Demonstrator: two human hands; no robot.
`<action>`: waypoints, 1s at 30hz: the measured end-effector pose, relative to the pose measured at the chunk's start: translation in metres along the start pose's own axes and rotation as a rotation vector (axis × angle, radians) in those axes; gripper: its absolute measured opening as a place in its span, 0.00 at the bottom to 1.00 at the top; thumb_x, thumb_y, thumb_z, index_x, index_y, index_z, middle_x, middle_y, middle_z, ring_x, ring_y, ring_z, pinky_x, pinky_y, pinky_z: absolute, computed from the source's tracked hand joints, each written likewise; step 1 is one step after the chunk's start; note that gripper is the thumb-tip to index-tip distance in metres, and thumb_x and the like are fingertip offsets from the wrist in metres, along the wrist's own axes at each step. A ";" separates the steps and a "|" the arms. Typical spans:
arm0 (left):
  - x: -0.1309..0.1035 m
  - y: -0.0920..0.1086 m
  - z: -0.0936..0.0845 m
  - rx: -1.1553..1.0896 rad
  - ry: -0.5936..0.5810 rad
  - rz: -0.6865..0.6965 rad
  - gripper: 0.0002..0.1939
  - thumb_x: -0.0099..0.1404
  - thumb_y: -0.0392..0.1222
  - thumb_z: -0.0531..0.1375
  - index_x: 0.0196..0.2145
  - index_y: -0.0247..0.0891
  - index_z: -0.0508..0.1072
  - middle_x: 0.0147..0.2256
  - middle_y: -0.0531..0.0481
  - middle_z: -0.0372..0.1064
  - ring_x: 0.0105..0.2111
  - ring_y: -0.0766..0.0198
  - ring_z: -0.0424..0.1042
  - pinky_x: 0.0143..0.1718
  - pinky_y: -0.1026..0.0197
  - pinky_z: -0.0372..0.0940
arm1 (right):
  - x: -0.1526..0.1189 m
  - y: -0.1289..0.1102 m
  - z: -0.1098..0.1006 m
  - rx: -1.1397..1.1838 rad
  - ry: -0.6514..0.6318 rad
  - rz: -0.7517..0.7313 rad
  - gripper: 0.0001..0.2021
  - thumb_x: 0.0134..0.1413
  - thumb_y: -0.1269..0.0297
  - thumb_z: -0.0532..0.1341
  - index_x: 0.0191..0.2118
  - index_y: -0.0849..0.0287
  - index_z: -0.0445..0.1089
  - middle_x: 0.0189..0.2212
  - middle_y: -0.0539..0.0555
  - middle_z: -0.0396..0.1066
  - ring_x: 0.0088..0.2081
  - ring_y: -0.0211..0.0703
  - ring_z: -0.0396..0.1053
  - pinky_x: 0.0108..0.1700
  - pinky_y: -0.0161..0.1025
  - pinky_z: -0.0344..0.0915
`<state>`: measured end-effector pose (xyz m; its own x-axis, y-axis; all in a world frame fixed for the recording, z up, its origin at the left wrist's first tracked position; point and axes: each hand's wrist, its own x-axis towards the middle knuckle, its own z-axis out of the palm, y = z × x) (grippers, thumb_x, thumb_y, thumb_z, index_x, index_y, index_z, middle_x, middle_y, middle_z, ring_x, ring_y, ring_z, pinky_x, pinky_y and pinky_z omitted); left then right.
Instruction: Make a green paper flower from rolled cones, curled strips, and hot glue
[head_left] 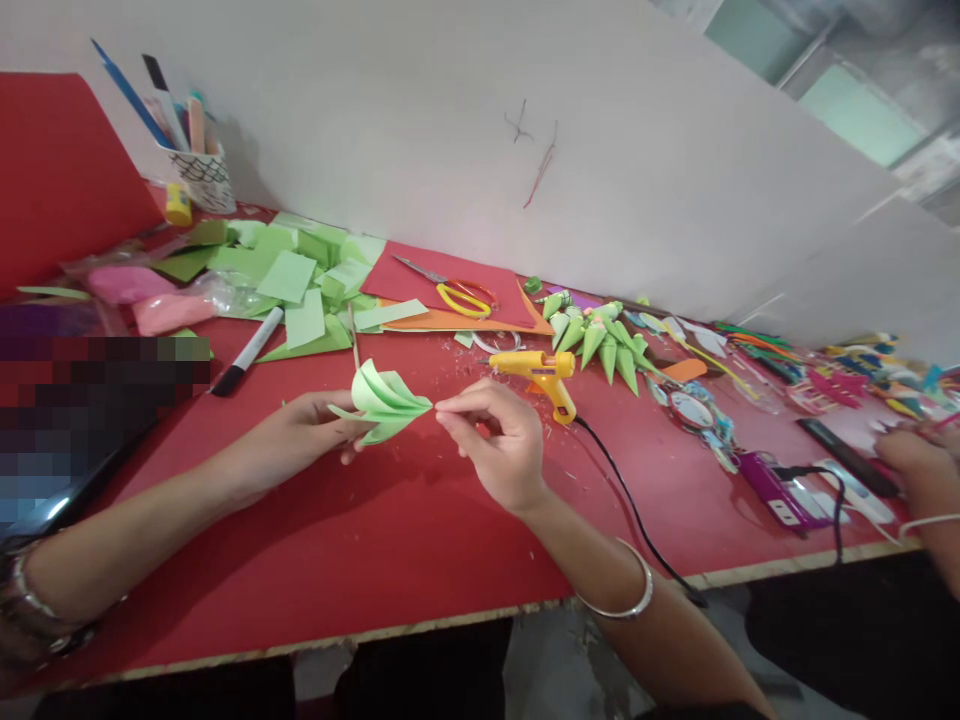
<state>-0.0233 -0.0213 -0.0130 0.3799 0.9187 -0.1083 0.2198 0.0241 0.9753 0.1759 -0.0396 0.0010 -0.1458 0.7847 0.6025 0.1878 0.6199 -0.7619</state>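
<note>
A folded light green paper piece [390, 398] with several curved layers is held over the red table, its point facing right. My left hand [311, 435] grips its left side, with some fingers hidden behind the paper. At the pointed tip, the thumb and forefinger of my right hand [495, 435] are pinched together; whether they hold the very tip is too small to tell. Just behind my right hand lies a yellow glue gun [544, 375] with a black cord.
Green paper pieces [289, 275], a marker [251, 350] and scissors [457, 290] lie behind. Green paper cones [600, 335] sit right of centre. A purple power strip [780, 495] is near the right edge, beside another person's hand [919, 455]. A pen cup [202, 178] stands back left.
</note>
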 end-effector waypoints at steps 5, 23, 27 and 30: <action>-0.003 -0.004 -0.002 -0.017 0.008 -0.032 0.12 0.55 0.48 0.56 0.23 0.38 0.70 0.17 0.57 0.62 0.17 0.72 0.58 0.20 0.70 0.53 | -0.001 0.003 0.000 0.029 -0.026 0.045 0.03 0.50 0.69 0.60 0.27 0.58 0.67 0.23 0.47 0.65 0.21 0.28 0.61 0.24 0.30 0.61; -0.002 0.000 -0.005 -0.582 0.084 -0.071 0.15 0.56 0.42 0.60 0.17 0.35 0.63 0.16 0.58 0.56 0.16 0.75 0.53 0.26 0.71 0.62 | 0.001 0.005 0.001 -0.043 -0.756 0.039 0.05 0.52 0.67 0.58 0.30 0.60 0.70 0.28 0.49 0.70 0.30 0.32 0.66 0.36 0.30 0.63; -0.001 -0.002 -0.009 -0.758 0.103 -0.049 0.12 0.58 0.37 0.58 0.20 0.35 0.62 0.17 0.59 0.55 0.16 0.77 0.53 0.26 0.72 0.63 | 0.002 0.005 0.000 0.051 -0.879 0.068 0.06 0.52 0.68 0.57 0.32 0.60 0.71 0.30 0.51 0.71 0.33 0.32 0.68 0.39 0.31 0.64; 0.000 0.000 -0.010 -0.831 0.100 -0.021 0.12 0.59 0.34 0.57 0.20 0.35 0.60 0.16 0.60 0.54 0.15 0.77 0.52 0.23 0.73 0.62 | 0.003 0.004 0.000 0.107 -0.951 0.082 0.07 0.53 0.70 0.57 0.34 0.61 0.72 0.31 0.51 0.71 0.34 0.32 0.68 0.40 0.30 0.64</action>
<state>-0.0320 -0.0176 -0.0107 0.2928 0.9445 -0.1491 -0.5227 0.2887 0.8022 0.1764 -0.0348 -0.0005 -0.8719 0.4699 0.1374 0.1497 0.5231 -0.8390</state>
